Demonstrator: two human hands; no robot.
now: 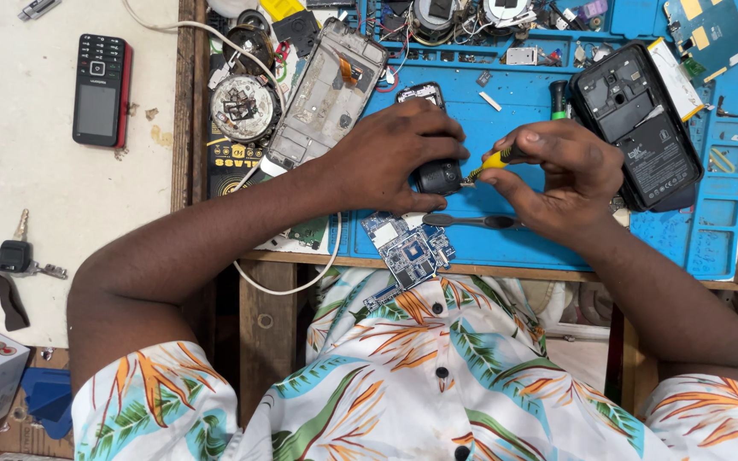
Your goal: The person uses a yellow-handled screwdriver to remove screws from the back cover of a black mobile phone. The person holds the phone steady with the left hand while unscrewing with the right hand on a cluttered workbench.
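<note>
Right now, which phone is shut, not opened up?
The black and red keypad phone lying alone on the white table, far left. The other phones on the blue mat are opened.

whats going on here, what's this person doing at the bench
A person in a floral shirt sits at a blue work mat. The left hand presses down on a small black phone, while the right hand holds a yellow-handled screwdriver with its tip against the phone's lower end. A bare circuit board and a black tool lie just below the hands. An opened phone showing its battery lies to the right.
</note>
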